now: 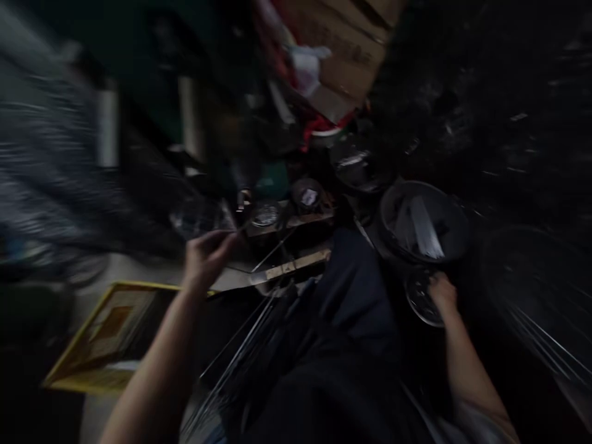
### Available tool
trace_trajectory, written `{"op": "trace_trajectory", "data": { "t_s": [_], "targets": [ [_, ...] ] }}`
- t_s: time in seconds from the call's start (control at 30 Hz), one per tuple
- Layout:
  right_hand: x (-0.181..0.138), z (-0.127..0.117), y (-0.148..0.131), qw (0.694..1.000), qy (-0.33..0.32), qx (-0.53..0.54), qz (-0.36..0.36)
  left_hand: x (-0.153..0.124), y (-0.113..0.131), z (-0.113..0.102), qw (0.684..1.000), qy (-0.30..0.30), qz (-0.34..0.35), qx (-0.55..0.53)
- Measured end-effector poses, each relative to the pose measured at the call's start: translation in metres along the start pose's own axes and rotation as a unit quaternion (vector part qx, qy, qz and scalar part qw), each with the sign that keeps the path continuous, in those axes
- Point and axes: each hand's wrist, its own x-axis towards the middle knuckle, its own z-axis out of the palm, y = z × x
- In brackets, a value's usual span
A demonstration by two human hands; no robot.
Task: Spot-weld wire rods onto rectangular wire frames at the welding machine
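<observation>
The head view is dark and smeared by motion. My left hand [209, 256] is raised left of the middle, thumb and fingers pressed together. A faint thin line leaves its fingertips, but what it belongs to I cannot make out. Over on the right, my right hand [444, 293] reaches into a round dark tin [428, 322] with shiny small contents, too blurred to name. Its fingers are hidden there. Just behind that tin stands a larger round tub [386, 213] with a pale strip-like piece in it.
A yellow-rimmed crate [74, 390] lies at lower left. Thin metal rods [235, 351] run beside my dark-clothed legs [361, 290]. Ahead are a wooden-topped bar [296, 264], a small dish of shiny bits [266, 214] and a cardboard box [345, 58]. More thin rods [546, 342] lie at right.
</observation>
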Motion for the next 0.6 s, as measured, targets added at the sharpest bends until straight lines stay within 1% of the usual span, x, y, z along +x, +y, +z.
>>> {"op": "trace_trajectory", "data": {
  "t_s": [0.03, 0.07, 0.1, 0.13, 0.17, 0.2, 0.3, 0.33, 0.4, 0.43, 0.5, 0.6],
  "targets": [
    [0.004, 0.005, -0.012, 1.0, -0.004, 0.012, -0.008, 0.003, -0.007, -0.008, 1.0, 0.007, -0.002, 0.007],
    [0.006, 0.013, -0.027, 0.998, -0.009, 0.051, -0.018, 0.006, -0.013, -0.013, 1.0, 0.006, -0.001, 0.01],
    [0.007, 0.024, -0.047, 0.992, -0.028, 0.115, -0.034, 0.009, -0.018, -0.013, 1.0, 0.002, 0.002, 0.014],
    [0.003, 0.038, -0.071, 0.98, -0.059, 0.183, -0.052, 0.011, -0.02, -0.012, 1.0, -0.001, 0.009, 0.021],
    [-0.004, 0.054, -0.098, 0.959, -0.106, 0.253, -0.072, 0.013, -0.022, -0.01, 1.0, -0.002, 0.015, 0.027],
    [-0.014, 0.073, -0.128, 0.935, -0.161, 0.301, -0.097, 0.013, -0.022, -0.007, 0.999, 0.001, 0.02, 0.033],
    [-0.058, 0.141, -0.217, 0.889, -0.292, 0.327, -0.13, 0.003, -0.019, -0.004, 0.998, 0.017, 0.027, 0.048],
    [-0.074, 0.164, -0.243, 0.875, -0.334, 0.327, -0.126, -0.002, -0.018, -0.006, 0.998, 0.022, 0.028, 0.051],
    [-0.106, 0.205, -0.285, 0.853, -0.385, 0.338, -0.104, -0.015, -0.017, -0.011, 0.998, 0.035, 0.027, 0.051],
    [-0.121, 0.221, -0.3, 0.845, -0.402, 0.342, -0.092, -0.021, -0.017, -0.013, 0.998, 0.045, 0.025, 0.047],
    [-0.145, 0.243, -0.322, 0.831, -0.424, 0.352, -0.074, -0.033, -0.018, -0.018, 0.997, 0.065, 0.02, 0.035],
    [-0.166, 0.255, -0.338, 0.808, -0.447, 0.378, -0.067, -0.046, -0.022, -0.022, 0.996, 0.091, 0.012, 0.022]
  ]
}}
